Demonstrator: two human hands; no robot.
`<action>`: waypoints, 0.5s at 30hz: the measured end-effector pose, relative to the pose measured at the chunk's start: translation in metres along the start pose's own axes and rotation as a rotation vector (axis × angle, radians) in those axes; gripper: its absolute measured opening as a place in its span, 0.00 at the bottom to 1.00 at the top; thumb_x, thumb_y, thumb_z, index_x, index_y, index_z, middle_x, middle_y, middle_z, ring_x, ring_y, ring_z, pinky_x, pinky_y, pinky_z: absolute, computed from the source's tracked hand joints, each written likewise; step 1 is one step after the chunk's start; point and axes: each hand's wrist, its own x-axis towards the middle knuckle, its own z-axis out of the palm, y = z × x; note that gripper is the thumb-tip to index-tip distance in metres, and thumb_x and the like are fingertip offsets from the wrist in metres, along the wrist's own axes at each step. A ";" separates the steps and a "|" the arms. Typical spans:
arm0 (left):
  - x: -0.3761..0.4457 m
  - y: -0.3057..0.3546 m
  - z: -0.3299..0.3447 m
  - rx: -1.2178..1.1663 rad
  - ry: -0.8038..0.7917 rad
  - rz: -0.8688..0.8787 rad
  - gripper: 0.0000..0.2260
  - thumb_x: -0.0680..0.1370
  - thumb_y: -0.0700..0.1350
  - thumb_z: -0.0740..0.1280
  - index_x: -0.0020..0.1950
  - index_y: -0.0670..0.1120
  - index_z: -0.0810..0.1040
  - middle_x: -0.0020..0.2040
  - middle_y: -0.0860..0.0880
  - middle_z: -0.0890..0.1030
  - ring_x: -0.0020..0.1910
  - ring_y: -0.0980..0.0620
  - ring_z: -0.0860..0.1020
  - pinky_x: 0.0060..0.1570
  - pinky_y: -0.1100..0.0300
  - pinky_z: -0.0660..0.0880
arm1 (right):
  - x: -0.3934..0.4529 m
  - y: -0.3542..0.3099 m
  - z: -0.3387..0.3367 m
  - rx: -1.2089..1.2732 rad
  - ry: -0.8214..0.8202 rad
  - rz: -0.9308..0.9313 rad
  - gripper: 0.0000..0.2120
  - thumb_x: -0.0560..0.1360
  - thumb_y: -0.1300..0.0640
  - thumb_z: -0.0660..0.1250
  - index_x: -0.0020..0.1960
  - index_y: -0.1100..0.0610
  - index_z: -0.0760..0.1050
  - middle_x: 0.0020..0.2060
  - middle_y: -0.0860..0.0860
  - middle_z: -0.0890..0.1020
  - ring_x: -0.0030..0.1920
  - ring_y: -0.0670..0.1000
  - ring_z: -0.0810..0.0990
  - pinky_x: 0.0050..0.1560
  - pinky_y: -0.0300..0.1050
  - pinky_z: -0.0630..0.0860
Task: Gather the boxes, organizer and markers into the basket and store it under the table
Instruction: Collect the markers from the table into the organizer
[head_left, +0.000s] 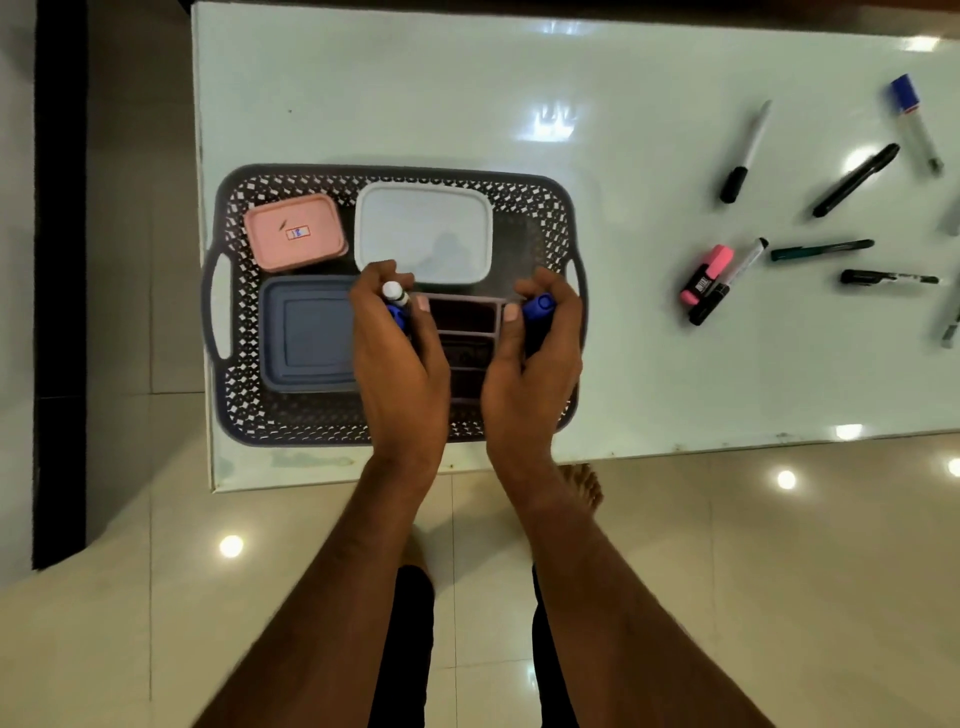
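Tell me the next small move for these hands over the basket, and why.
Probably lower both markers into the organizer. The left hand grips a blue-and-white marker and the right hand a blue marker, both right above its open compartments inside the basket, where the three boxes already sit.

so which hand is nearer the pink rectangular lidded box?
Left. The left hand holds a marker just right of and below the pink rectangular lidded box; the right hand sits further right, over the organizer's far side.
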 end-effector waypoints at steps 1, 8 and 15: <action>0.000 0.002 0.000 0.000 0.008 -0.002 0.16 0.85 0.43 0.63 0.71 0.39 0.69 0.63 0.47 0.79 0.61 0.53 0.79 0.62 0.51 0.79 | 0.002 -0.002 -0.002 0.010 -0.019 0.013 0.15 0.82 0.66 0.64 0.69 0.64 0.72 0.61 0.58 0.80 0.58 0.41 0.79 0.51 0.21 0.71; -0.001 0.021 -0.002 0.107 0.126 0.097 0.21 0.84 0.47 0.67 0.72 0.37 0.68 0.68 0.42 0.74 0.67 0.51 0.74 0.67 0.59 0.73 | 0.019 -0.012 -0.024 0.097 -0.100 0.001 0.19 0.80 0.62 0.69 0.70 0.61 0.71 0.64 0.53 0.80 0.66 0.49 0.78 0.65 0.34 0.74; -0.008 0.064 0.028 0.140 0.179 0.217 0.19 0.83 0.42 0.67 0.71 0.34 0.70 0.68 0.40 0.76 0.72 0.43 0.73 0.71 0.40 0.70 | 0.048 -0.015 -0.064 0.143 -0.128 -0.055 0.20 0.80 0.61 0.70 0.70 0.60 0.71 0.65 0.54 0.79 0.68 0.48 0.76 0.66 0.31 0.71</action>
